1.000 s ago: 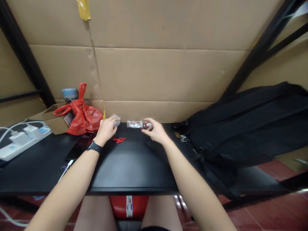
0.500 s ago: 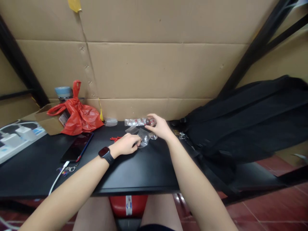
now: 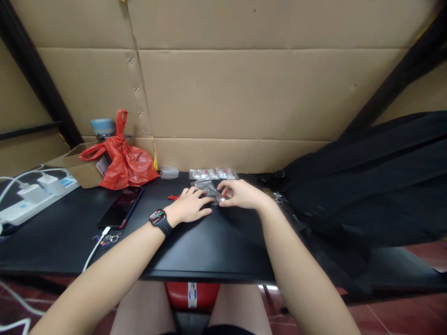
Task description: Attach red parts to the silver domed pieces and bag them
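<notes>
My left hand [image 3: 192,204], with a dark smartwatch on its wrist, rests palm down with its fingers spread at the edge of a clear plastic bag [image 3: 208,187]. To the right of the bag, my right hand [image 3: 242,193] has thumb and fingers around a small clear round case [image 3: 227,193] with something red in it. The case is partly hidden by the fingers. Small red pieces [image 3: 173,197] lie just beyond my left hand. Behind the bag, a row of clear-wrapped round items [image 3: 213,174] with red bits lies along the cardboard wall.
A phone [image 3: 121,207] with a white cable lies to the left. Behind it are a red plastic bag [image 3: 131,163], a cardboard box [image 3: 82,170] and a power strip [image 3: 38,200]. A black backpack [image 3: 377,186] takes up the right side. Clear plastic [image 3: 169,173] lies by the wall.
My left hand has gone from a pinch at the clear bag to spread fingers. My right hand has moved the round case nearer, away from the wrapped row. The view has shifted slightly.
</notes>
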`<move>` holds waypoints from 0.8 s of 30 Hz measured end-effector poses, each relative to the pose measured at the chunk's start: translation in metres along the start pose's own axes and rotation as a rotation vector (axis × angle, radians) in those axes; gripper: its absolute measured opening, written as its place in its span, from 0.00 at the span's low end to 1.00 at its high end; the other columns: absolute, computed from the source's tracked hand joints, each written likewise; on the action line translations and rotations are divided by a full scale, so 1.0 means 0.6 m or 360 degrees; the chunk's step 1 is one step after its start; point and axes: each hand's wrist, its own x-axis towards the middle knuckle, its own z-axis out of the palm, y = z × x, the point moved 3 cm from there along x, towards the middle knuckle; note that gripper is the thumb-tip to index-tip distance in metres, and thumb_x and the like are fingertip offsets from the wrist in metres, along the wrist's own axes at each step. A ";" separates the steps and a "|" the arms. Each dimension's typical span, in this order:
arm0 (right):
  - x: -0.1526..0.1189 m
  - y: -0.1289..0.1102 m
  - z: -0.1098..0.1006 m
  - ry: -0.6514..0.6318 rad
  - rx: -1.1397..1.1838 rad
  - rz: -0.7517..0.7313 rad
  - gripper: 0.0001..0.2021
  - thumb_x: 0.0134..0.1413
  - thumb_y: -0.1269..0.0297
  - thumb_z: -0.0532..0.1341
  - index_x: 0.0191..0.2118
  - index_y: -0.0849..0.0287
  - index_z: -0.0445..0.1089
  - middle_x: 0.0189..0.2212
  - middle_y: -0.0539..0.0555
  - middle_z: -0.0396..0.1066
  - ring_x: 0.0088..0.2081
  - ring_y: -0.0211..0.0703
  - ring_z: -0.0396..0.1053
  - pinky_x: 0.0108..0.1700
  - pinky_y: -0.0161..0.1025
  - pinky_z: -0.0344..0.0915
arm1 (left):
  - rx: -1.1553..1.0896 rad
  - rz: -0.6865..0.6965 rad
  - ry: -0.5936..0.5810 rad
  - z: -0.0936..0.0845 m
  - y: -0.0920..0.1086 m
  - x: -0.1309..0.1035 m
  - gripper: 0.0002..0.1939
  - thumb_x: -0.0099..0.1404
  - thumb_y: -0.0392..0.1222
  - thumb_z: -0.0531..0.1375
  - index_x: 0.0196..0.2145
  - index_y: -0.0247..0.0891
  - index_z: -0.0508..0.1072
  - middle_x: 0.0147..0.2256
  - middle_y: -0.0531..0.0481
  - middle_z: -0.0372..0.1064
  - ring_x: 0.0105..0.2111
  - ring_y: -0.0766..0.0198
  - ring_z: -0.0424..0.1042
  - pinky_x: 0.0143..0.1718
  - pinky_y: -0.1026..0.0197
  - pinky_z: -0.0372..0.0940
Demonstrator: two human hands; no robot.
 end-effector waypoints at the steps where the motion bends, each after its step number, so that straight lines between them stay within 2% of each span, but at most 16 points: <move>1: 0.001 -0.002 0.004 -0.0018 -0.0054 0.0047 0.21 0.40 0.64 0.73 0.44 0.56 0.73 0.35 0.51 0.77 0.33 0.42 0.72 0.37 0.35 0.65 | -0.0010 0.0004 -0.0010 -0.001 0.001 0.000 0.23 0.71 0.57 0.51 0.60 0.51 0.67 0.59 0.43 0.63 0.58 0.45 0.59 0.54 0.45 0.57; 5: 0.008 -0.001 0.018 -0.0026 -0.0153 0.0188 0.22 0.40 0.61 0.73 0.44 0.57 0.73 0.34 0.53 0.77 0.34 0.44 0.73 0.36 0.36 0.65 | -0.0088 0.0038 -0.0157 -0.007 0.001 -0.002 0.22 0.70 0.55 0.53 0.59 0.51 0.66 0.61 0.44 0.62 0.59 0.44 0.59 0.55 0.44 0.57; 10: 0.016 0.004 0.029 0.0045 -0.0107 0.0119 0.19 0.43 0.60 0.73 0.42 0.58 0.73 0.33 0.53 0.76 0.32 0.43 0.72 0.35 0.36 0.63 | -0.0130 0.0055 -0.0263 -0.006 -0.007 -0.006 0.23 0.70 0.56 0.53 0.61 0.56 0.65 0.65 0.44 0.57 0.62 0.44 0.57 0.57 0.41 0.54; 16: 0.026 0.020 0.041 0.0002 0.0056 -0.0077 0.16 0.44 0.74 0.70 0.42 0.57 0.74 0.33 0.49 0.74 0.31 0.38 0.70 0.35 0.33 0.62 | -0.0168 0.0037 -0.0293 -0.004 -0.009 -0.005 0.24 0.69 0.57 0.54 0.61 0.58 0.66 0.66 0.45 0.55 0.65 0.43 0.55 0.59 0.40 0.53; 20: 0.039 0.026 0.052 0.0160 -0.0057 -0.0120 0.20 0.45 0.74 0.70 0.47 0.58 0.73 0.37 0.52 0.74 0.33 0.39 0.70 0.37 0.34 0.63 | -0.0203 0.0026 -0.0314 -0.007 -0.006 -0.004 0.23 0.69 0.55 0.55 0.60 0.57 0.67 0.67 0.45 0.54 0.65 0.42 0.54 0.60 0.39 0.52; 22: 0.046 0.023 0.058 0.0239 -0.0154 -0.0090 0.24 0.45 0.72 0.71 0.51 0.57 0.71 0.40 0.53 0.75 0.36 0.41 0.71 0.39 0.35 0.64 | -0.0211 0.0032 -0.0303 -0.007 -0.007 -0.004 0.23 0.69 0.55 0.55 0.60 0.56 0.67 0.67 0.46 0.53 0.66 0.42 0.53 0.60 0.38 0.52; 24: 0.051 0.017 0.064 0.0270 -0.0251 -0.0045 0.23 0.48 0.71 0.70 0.52 0.55 0.72 0.42 0.55 0.75 0.41 0.44 0.72 0.42 0.37 0.64 | -0.0212 0.0045 -0.0291 -0.006 -0.008 -0.005 0.23 0.69 0.54 0.55 0.60 0.56 0.67 0.68 0.46 0.52 0.66 0.42 0.52 0.60 0.38 0.52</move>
